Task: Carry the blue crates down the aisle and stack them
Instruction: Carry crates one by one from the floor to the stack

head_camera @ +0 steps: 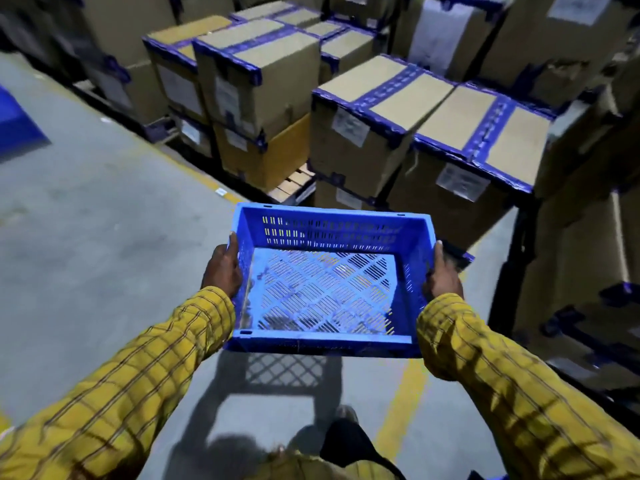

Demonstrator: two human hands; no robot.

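An empty blue plastic crate (329,216) with a slotted floor and slotted walls hangs level in front of me, above the grey floor. My left hand (221,268) grips its left wall, thumb over the rim. Gripping the right wall the same way is my right hand (443,275). Both arms wear yellow checked sleeves. The crate's shadow falls on the floor just below it.
Stacked cardboard boxes (377,123) sealed with blue tape fill pallets ahead and along the right. A yellow floor line (401,407) runs beside them. Grey concrete aisle floor (90,237) stretches to the left. A blue object (17,126) lies at the far left edge.
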